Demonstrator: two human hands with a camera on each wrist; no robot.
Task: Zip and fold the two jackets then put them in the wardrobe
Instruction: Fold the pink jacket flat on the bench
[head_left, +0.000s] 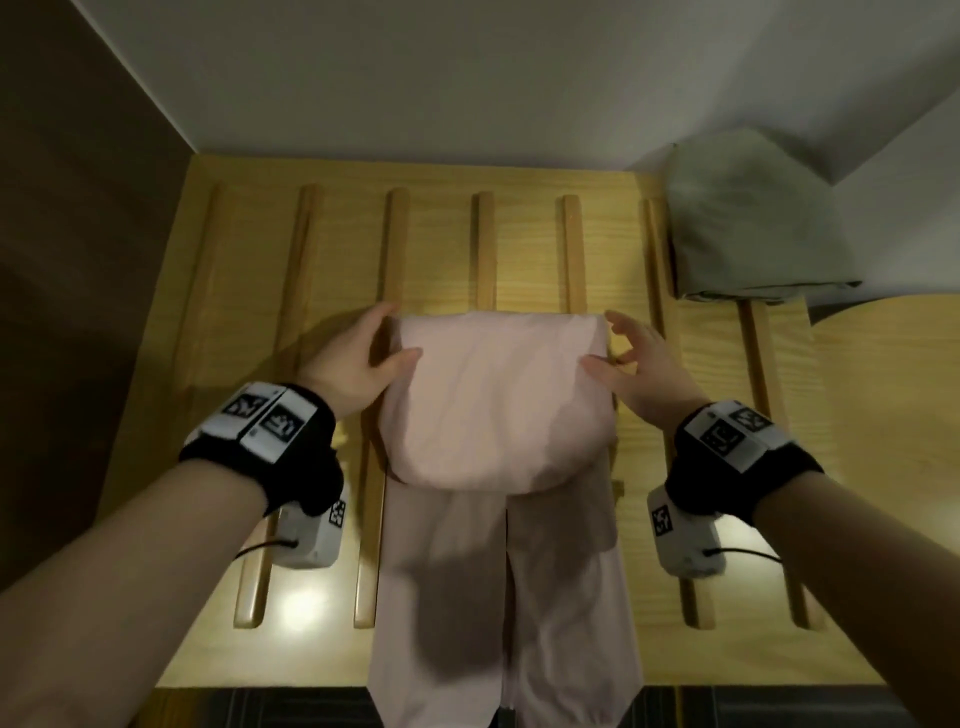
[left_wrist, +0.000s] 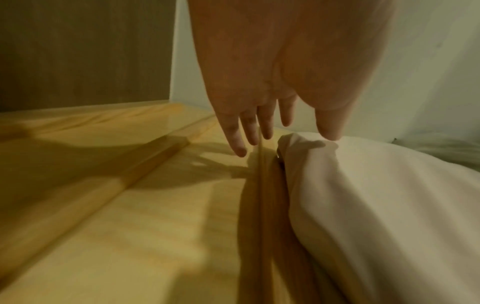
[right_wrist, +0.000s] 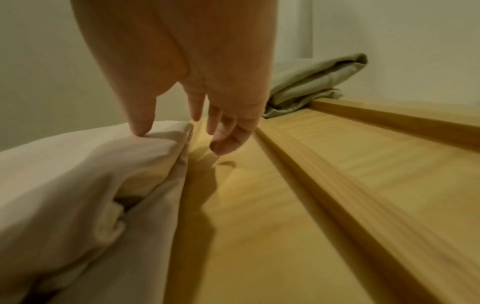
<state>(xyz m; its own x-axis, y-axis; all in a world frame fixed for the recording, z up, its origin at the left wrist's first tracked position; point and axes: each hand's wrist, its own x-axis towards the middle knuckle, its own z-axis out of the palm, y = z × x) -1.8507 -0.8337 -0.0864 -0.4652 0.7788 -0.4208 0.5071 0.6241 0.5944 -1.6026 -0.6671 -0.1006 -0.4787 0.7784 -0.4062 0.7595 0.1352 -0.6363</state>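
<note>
A pale pink jacket (head_left: 493, 405) lies on the slatted wooden shelf (head_left: 249, 322), its upper part folded into a puffy pad and its lower part hanging over the front edge. My left hand (head_left: 384, 343) stands at the pad's left side, thumb on top of the fabric (left_wrist: 376, 205), straight fingers (left_wrist: 240, 148) beside the fold. My right hand (head_left: 615, 345) mirrors it at the right side, thumb touching the cloth (right_wrist: 78, 174), fingers (right_wrist: 223, 144) loosely bent over the wood. A folded grey-green jacket (head_left: 748, 223) sits at the shelf's back right corner.
Raised wooden slats (head_left: 485, 249) run front to back across the shelf. A dark brown side panel (head_left: 78, 260) closes the left side and a pale wall (head_left: 415, 78) the back. The green jacket (right_wrist: 311, 82) lies beyond my right hand.
</note>
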